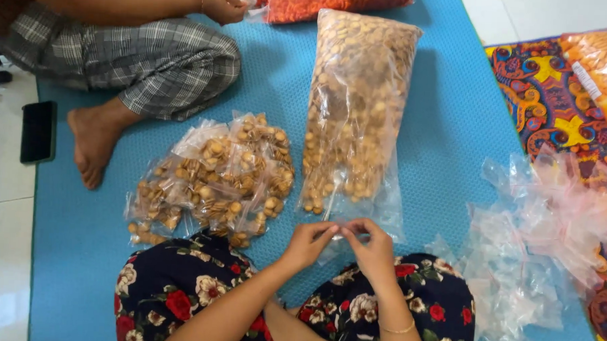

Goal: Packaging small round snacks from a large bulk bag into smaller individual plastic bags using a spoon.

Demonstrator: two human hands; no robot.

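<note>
Both hands, left (308, 243) and right (373, 247), pinch a small bag (338, 232) (clear, thin, crinkled) between their fingertips, just below the big bag (356, 105).

You are sitting on the floor of a home, on a blue mat (446, 122) spread over pale floor tiles (1, 247), with a bright patterned mat (548, 105) beside it. Another person sits cross-legged and barefoot opposite you in checked trousers (153, 58), and a dark phone (38, 131) lies on the tiles. Small filled snack bags (216, 181) and a big sack of biscuits (356, 105) point to household packing work.
</note>
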